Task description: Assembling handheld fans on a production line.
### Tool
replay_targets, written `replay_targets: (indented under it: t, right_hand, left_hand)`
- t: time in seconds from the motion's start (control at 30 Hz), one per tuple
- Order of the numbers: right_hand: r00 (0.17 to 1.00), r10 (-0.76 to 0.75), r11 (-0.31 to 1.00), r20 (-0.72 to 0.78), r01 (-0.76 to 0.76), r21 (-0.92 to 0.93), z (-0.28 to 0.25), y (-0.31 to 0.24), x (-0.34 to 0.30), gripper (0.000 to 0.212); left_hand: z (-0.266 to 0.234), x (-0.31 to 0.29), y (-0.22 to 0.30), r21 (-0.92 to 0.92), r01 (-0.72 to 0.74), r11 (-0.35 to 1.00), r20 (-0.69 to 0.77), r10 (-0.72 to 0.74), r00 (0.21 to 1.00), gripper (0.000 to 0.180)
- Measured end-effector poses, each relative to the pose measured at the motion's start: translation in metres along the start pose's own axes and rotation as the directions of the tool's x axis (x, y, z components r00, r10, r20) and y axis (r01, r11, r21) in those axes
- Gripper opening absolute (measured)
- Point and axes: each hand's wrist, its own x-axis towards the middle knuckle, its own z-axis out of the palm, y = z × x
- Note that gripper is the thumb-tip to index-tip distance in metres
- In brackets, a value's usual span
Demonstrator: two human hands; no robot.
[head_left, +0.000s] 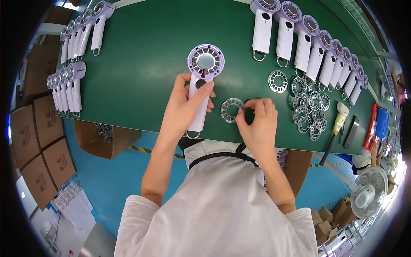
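Note:
My left hand (182,105) is wrapped round the white handle of a handheld fan (206,62); its round lilac head points away from me, with a silvery disc in the middle of the slots. A metal loop (192,135) hangs from the handle's bottom end. With the thumb and fingers of my right hand (260,120) I pinch the right edge of a clear slotted ring (231,110), just right of the fan. Another such ring (278,81) lies farther right, beside a heap of several clear rings (309,105).
Rows of similar fans (299,43) lie at the far right, others (70,85) at the left on the green table (141,55). A yellow-white headed tool (336,126), a dark flat bar (352,132) and a red tray (372,126) lie right. Open cartons (107,145) stand below the near edge.

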Motion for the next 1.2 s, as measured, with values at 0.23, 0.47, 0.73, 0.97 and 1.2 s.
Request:
replay_targets:
  t: [0.23,0.47,0.73,0.97,1.2]
  right_hand:
    - [0.966,0.240,0.902,0.101,-0.260,0.346,-0.013,0.002,0.009,0.021]
    - [0.973,0.176,0.752,0.149,-0.231,0.617,-0.062,0.006,0.029,0.019]
    - [0.974,-0.009,0.800,0.228,-0.130,0.586,-0.091,-0.013,0.057,0.014]
    - [0.979,-0.203,0.906,0.019,0.181,0.382,-0.071,-0.011,0.059,0.018]
    - [0.962,-0.234,0.909,-0.143,0.269,0.320,-0.064,-0.008,0.060,0.021]
  left_hand:
    - [0.002,-0.002,0.002,0.068,0.005,0.998,0.023,-0.007,1.000,0.034]
    - [0.007,-0.005,-0.001,0.183,0.067,0.981,0.120,-0.090,0.989,0.049]
    - [0.026,-0.016,0.012,0.369,0.022,0.929,0.339,-0.157,0.928,0.054]
    - [0.033,-0.017,0.009,0.379,-0.032,0.925,0.353,-0.112,0.929,0.052]
    - [0.039,-0.021,0.011,0.360,-0.007,0.933,0.348,-0.127,0.929,0.045]
